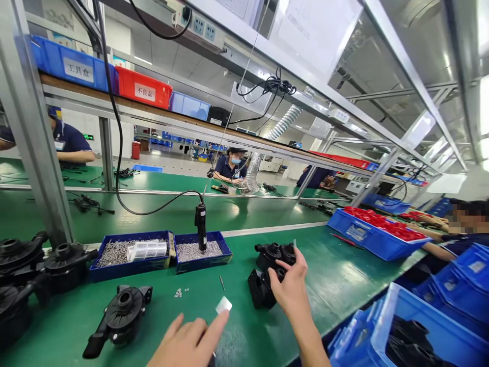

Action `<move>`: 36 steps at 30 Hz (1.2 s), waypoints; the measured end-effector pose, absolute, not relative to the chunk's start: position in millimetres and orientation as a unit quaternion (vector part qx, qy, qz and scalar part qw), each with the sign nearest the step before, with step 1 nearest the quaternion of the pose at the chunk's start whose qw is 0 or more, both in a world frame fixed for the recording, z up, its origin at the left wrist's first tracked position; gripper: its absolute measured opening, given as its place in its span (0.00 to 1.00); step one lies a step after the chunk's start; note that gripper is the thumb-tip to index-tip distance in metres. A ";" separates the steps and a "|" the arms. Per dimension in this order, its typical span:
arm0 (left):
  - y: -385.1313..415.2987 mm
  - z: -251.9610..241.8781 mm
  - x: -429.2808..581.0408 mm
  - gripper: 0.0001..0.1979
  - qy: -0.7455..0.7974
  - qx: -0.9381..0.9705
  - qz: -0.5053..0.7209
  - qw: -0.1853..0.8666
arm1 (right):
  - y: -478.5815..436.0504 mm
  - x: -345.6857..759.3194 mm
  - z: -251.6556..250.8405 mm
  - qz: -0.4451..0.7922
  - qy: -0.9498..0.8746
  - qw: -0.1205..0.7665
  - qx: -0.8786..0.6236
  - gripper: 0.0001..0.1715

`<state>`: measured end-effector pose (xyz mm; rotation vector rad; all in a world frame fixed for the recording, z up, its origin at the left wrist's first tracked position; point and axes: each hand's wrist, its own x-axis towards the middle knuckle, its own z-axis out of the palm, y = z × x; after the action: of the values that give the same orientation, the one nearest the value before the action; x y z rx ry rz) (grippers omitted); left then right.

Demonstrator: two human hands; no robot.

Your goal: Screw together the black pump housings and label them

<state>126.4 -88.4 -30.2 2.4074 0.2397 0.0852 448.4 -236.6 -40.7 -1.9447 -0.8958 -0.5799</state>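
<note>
My left hand (193, 339) is at the bottom middle, index finger stretched out and the other fingers curled. A small white label (223, 305) sits at its index fingertip; the thumb is hidden. A dark object shows partly beneath this hand. My right hand (292, 288) has thumb and fingers apart over a black plastic housing (260, 288). A small clear strip (295, 243) stands at its index fingertip. Behind it lies another black housing (269, 255). A black blower housing (124, 313) with a spout lies on the left of the green bench.
Blue trays of screws (114, 253) and small metal parts (196, 251) stand behind, under a hanging electric screwdriver (201, 227). Several tiny nuts (179, 293) and a thin bit (222, 283) lie loose. A blue bin (359, 232) holds red parts. Co-workers sit around the benches.
</note>
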 end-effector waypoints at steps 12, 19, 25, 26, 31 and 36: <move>-69.9 -0.4 106.0 0.61 0.172 0.966 0.033 0.189 | -279.0 323.7 -28.9 0.009 -0.441 0.541 -0.716 0.43; -105.8 -113.5 155.4 0.42 0.139 0.883 0.056 0.444 | -263.5 338.5 -86.9 0.144 -0.432 0.547 -0.702 0.52; -84.4 -101.8 153.1 0.73 0.071 0.722 0.187 0.662 | -228.6 301.9 -70.1 0.087 -0.470 0.588 -0.652 0.60; -82.3 -96.6 151.7 0.71 0.076 0.700 0.189 0.684 | -225.0 299.9 -65.2 0.082 -0.476 0.583 -0.653 0.60; -72.2 -87.4 150.6 0.68 0.087 0.624 0.166 0.758 | -226.2 305.0 -45.3 0.093 -0.396 0.642 -0.650 0.33; -60.3 -92.4 150.4 0.63 0.068 0.622 0.142 0.767 | -244.2 301.9 -37.4 0.303 -0.342 0.641 -0.617 0.37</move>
<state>150.4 -60.3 -92.4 1.3494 0.1468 0.3079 301.9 -244.2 -37.4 -1.4056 -0.7805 0.6906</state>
